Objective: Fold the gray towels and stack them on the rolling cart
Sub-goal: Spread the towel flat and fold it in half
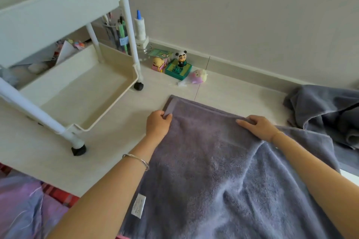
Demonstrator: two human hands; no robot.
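Note:
A gray towel (209, 170) lies spread on the pale floor in front of me, with a white label at its left edge. My left hand (158, 124) pinches the towel's far left edge near the corner. My right hand (256, 125) grips the far edge further right, fingers curled over the hem. A second gray towel (326, 110) lies crumpled at the right by the wall. The white rolling cart (81, 87) stands at the left, its bottom tray holding nothing.
Small toy figures (178, 66) and a white bottle with a blue cap (140, 27) stand along the wall behind the cart. A pen holder (118, 35) sits behind the cart's post. Purple and red fabric (29, 203) lies at the lower left.

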